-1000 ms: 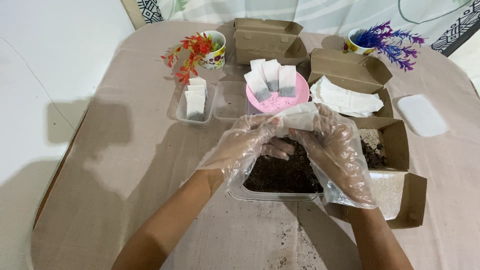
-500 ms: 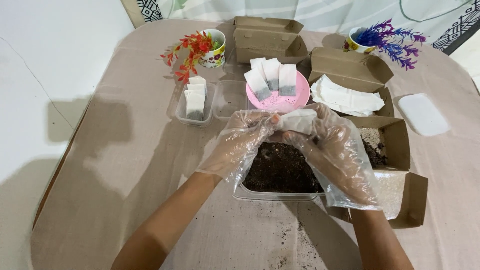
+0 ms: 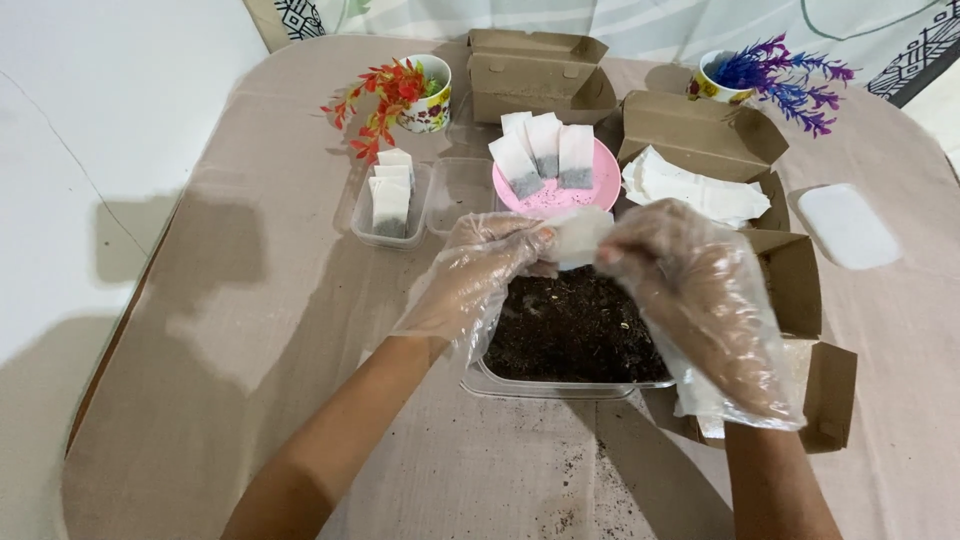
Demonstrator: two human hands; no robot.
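Head view: left hand (image 3: 478, 278) and right hand (image 3: 700, 290), both in clear plastic gloves, pinch a small white sachet (image 3: 578, 236) between fingertips, just above the far edge of the clear soil tub (image 3: 560, 385); pink bowl (image 3: 600, 185) behind it.

We count two gloved hands, left hand (image 3: 480, 285) and right hand (image 3: 705, 305), sharing one white bag (image 3: 580, 235). Three filled bags (image 3: 545, 155) stand on one pink plate (image 3: 600, 185); about three more sit in one clear tray (image 3: 390, 200). There is one tub (image 3: 570, 335) of soil, two flower cups, red (image 3: 425, 95) and purple (image 3: 715, 80), and one white lid (image 3: 850, 225).
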